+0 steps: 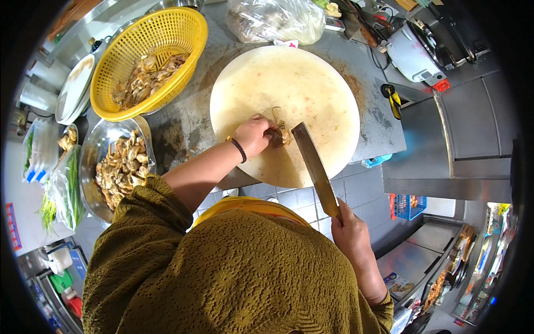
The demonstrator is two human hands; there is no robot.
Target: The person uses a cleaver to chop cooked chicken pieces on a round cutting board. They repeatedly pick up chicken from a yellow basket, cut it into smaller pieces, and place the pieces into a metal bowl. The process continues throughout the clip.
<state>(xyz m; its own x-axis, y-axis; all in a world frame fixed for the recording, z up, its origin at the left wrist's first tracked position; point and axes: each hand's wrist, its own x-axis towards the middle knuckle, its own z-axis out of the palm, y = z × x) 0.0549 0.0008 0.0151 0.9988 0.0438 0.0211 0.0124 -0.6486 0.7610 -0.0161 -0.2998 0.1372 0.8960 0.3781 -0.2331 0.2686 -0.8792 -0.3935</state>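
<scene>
My left hand (pixel 255 135) holds a small brown piece of food (pixel 284 135), perhaps mushroom or meat, against a round, pale cutting board (pixel 288 83). A cleaver (pixel 313 165) is gripped by its handle in my right hand (pixel 352 234). Its blade slants over the board's near right part, with the tip just right of the piece. To the left, a yellow plastic colander (pixel 190 41) holds similar brown pieces. Nearer me, a steel bowl (pixel 87 167) contains a heap of brown, cut-looking pieces (pixel 123 167).
A clear plastic bag (pixel 277 21) lies beyond the board. White plates (pixel 75 89) and bagged green vegetables (pixel 71 188) stand at left. A white rice cooker (pixel 413 54) is at the right rear. The metal table's edge (pixel 377 154) runs near the board's right side.
</scene>
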